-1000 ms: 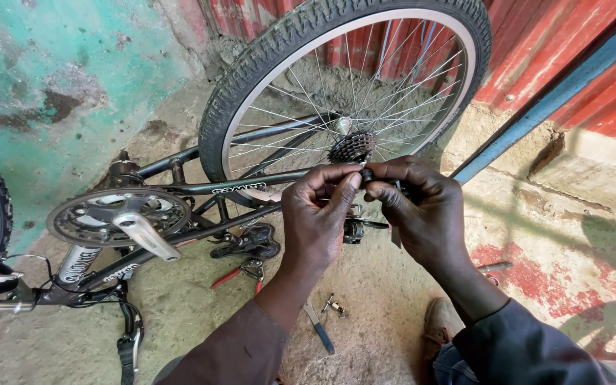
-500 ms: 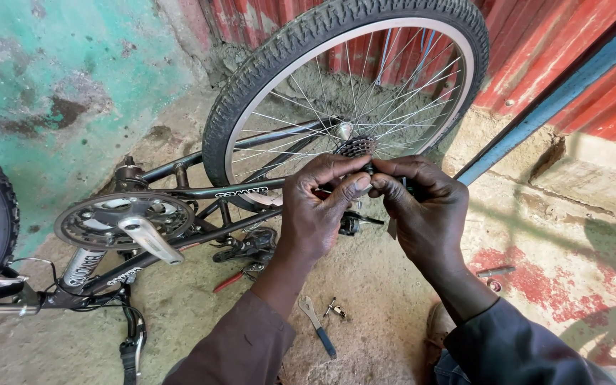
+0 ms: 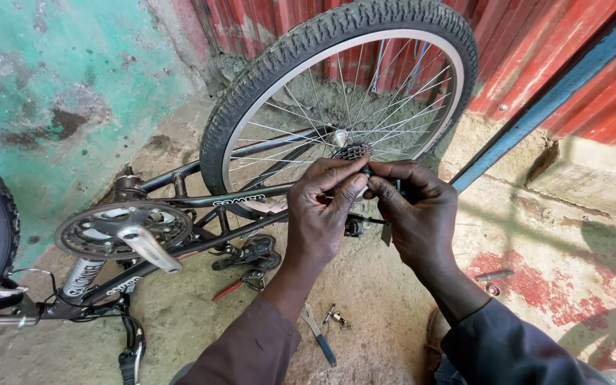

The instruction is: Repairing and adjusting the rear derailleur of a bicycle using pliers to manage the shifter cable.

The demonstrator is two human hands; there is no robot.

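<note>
Head view: my left hand (image 3: 326, 214) and right hand (image 3: 415, 214) pinch a small part (image 3: 367, 173) by the hub (image 3: 352, 151), not yet seated, I judge.

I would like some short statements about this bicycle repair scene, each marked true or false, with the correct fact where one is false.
1. The black bicycle frame lies upside down, its spoked rear wheel raised. True.
2. Both hands meet beside the rear sprocket cluster. True: the left hand and right hand pinch a small dark part there.
3. The red-handled pliers are in the left hand. False: they lie on the ground under the frame.
4. The silver crank arm is missing from the chainring. False: it is attached.
5. The wall behind the wheel is blue brick. False: it is red corrugated metal.
</note>
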